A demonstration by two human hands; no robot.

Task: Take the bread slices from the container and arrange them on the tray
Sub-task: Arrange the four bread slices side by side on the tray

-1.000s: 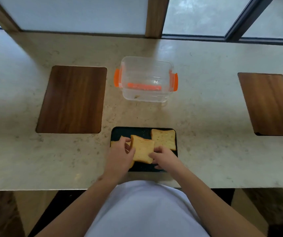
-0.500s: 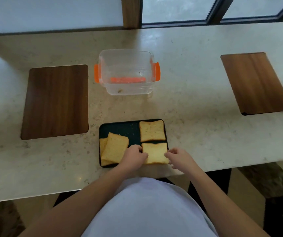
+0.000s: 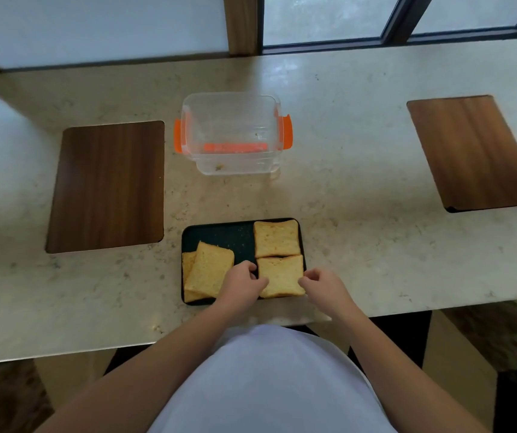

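Note:
A black tray lies near the counter's front edge. It holds one bread slice at the back right and another slice flat at the front right. Two overlapping slices lie tilted on the tray's left side. My left hand pinches the front right slice at its left edge. My right hand has curled fingertips on that slice's right edge. The clear container with orange latches stands behind the tray and holds only crumbs.
Two dark wooden panels are set in the pale stone counter, one at the left and one at the right. Windows run along the back edge. The counter's front edge lies just below my hands.
Both hands carried a slice from the tray's middle to its front right corner and set it flat below the back right slice. In the last half second the hands barely moved.

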